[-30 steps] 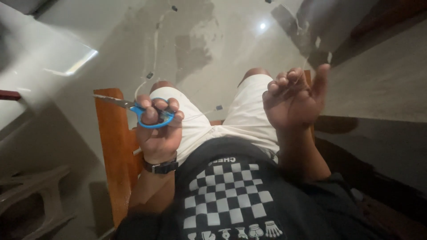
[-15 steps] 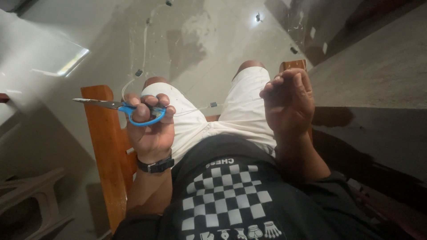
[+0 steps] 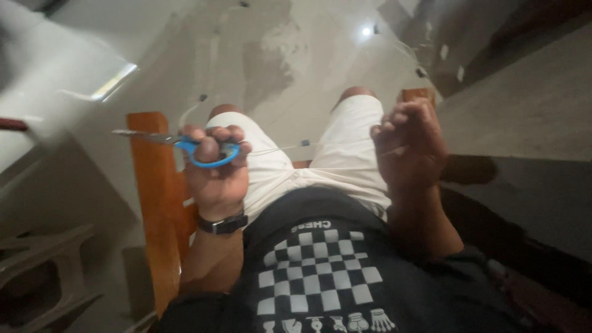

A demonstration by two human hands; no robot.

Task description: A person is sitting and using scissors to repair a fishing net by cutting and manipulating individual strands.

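Gripping blue scissors (image 3: 196,147), left hand (image 3: 216,176), thread (image 3: 290,147) alongside

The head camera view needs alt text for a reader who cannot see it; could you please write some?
Seen from above, a seated person's left hand grips blue-handled scissors, blades pointing left, while the right hand pinches a thin thread stretched between the hands. Below lie white shorts, a dark checkered shirt and a wooden chair frame.

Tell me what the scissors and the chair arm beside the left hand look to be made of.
Scissors: blue handle loops look like smooth plastic; the blades are grey and shiny, probably steel. Chair arm: orange-brown with a slight gloss, likely varnished wood, though blur hides any grain. The left hand grips the loops.
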